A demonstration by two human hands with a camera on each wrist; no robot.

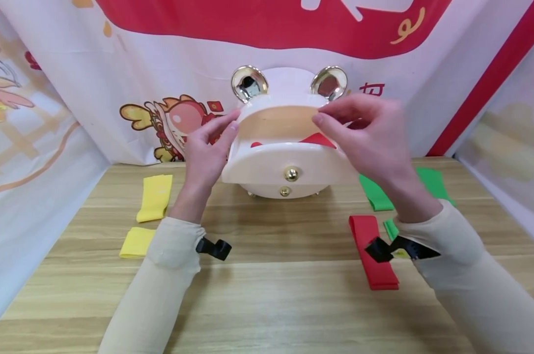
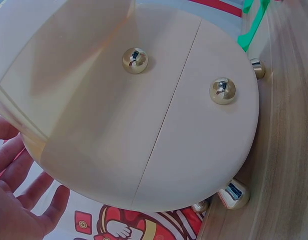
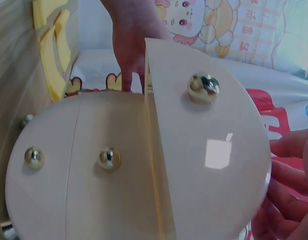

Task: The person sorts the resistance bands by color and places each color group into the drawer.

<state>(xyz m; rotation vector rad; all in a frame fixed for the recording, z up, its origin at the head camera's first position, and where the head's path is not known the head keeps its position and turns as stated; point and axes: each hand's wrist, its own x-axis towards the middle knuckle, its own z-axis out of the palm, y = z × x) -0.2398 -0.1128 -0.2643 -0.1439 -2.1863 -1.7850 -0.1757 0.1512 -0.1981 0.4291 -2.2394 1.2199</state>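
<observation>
A cream round-bodied cabinet (image 1: pixel 280 164) with gold knobs stands at the back of the table. Its top drawer (image 1: pixel 267 160) is pulled out, with something red (image 1: pixel 318 139) inside. My left hand (image 1: pixel 207 152) is at the cabinet's upper left side, thumb and index near its edge. In the left wrist view its fingers are spread beside the curved wall. At the upper right of the opening is my right hand (image 1: pixel 370 132), with thumb and fingertips near the rim and fingers loosely bent. I see nothing held in either hand; contact of the right fingertips is hard to tell.
Yellow strips (image 1: pixel 155 196) lie on the left of the wooden table (image 1: pixel 258 305). To the right are a folded red strip (image 1: pixel 373 253) and green strips (image 1: pixel 432 182). Two gold discs (image 1: pixel 249 83) top the cabinet. A printed cloth (image 1: pixel 182 59) hangs behind it.
</observation>
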